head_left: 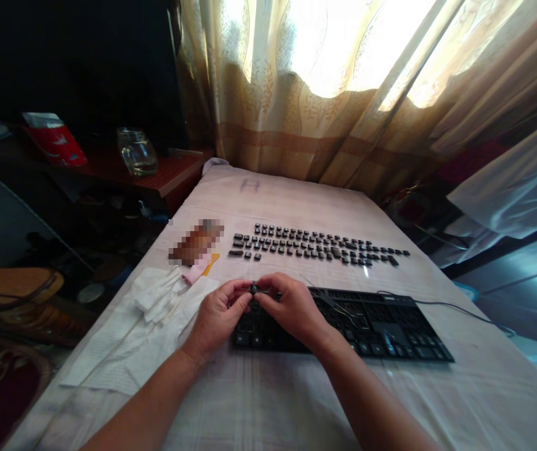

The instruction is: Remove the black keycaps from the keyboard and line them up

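Observation:
Between the fingertips of my left hand (221, 316) and my right hand (289, 307) is a small black keycap (254, 288). Both hands are closed in a pinch on it, above the left end of a black keyboard (390, 319). Many of the keyboard's key places are bare, while some keys remain along its front edge. A thin wire tool (338, 307) lies across the keyboard, just right of my right hand. Beyond the keyboard, loose black keycaps (306, 244) are laid out in rows on the cloth. My hands hide part of the keyboard's left side.
White cloths (146, 326) lie left of my hands, beside a pixelated patch and a yellow piece (211, 264). The keyboard's cable (456, 307) runs off to the right. A glass jar (137, 152) stands on a wooden cabinet at the back left. Curtains (296, 119) hang behind.

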The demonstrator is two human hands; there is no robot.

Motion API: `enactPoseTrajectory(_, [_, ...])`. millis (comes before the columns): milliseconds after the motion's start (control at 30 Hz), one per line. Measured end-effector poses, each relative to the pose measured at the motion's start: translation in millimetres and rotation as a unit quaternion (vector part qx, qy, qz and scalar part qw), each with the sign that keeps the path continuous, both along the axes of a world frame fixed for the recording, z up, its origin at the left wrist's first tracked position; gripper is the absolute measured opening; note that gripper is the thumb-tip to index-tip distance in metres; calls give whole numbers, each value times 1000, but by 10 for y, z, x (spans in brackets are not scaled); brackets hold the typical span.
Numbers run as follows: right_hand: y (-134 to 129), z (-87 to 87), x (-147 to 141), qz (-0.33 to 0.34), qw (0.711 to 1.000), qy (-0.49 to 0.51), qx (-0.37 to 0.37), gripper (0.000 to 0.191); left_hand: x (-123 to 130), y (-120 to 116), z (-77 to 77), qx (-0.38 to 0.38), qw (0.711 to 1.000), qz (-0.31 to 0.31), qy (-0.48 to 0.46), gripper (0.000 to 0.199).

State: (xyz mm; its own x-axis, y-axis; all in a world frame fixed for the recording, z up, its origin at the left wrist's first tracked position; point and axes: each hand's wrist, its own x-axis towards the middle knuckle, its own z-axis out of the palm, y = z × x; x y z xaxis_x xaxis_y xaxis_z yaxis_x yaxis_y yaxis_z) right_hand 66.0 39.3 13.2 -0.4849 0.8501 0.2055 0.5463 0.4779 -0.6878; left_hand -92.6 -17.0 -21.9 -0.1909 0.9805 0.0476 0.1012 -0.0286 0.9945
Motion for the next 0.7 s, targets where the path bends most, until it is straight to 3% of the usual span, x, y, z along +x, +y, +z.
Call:
enactPoseTrajectory(133, [229, 52, 48, -1, 999, -36, 8, 14, -32, 8, -10, -1, 998, 34, 43, 43])
enactPoseTrajectory(267, [625, 78, 88, -84, 988, -131, 23, 15, -78, 18, 0, 27, 992, 74, 100, 39])
enactPoseTrajectory(400, [913, 53, 56, -132, 971, -198, -26, 19, -108, 30, -13, 42, 984, 85, 150, 35])
enactPoseTrajectory(700, [1065, -104, -69, -137, 966, -213, -50, 21, -125, 34, 5, 40, 978, 83, 185, 34])
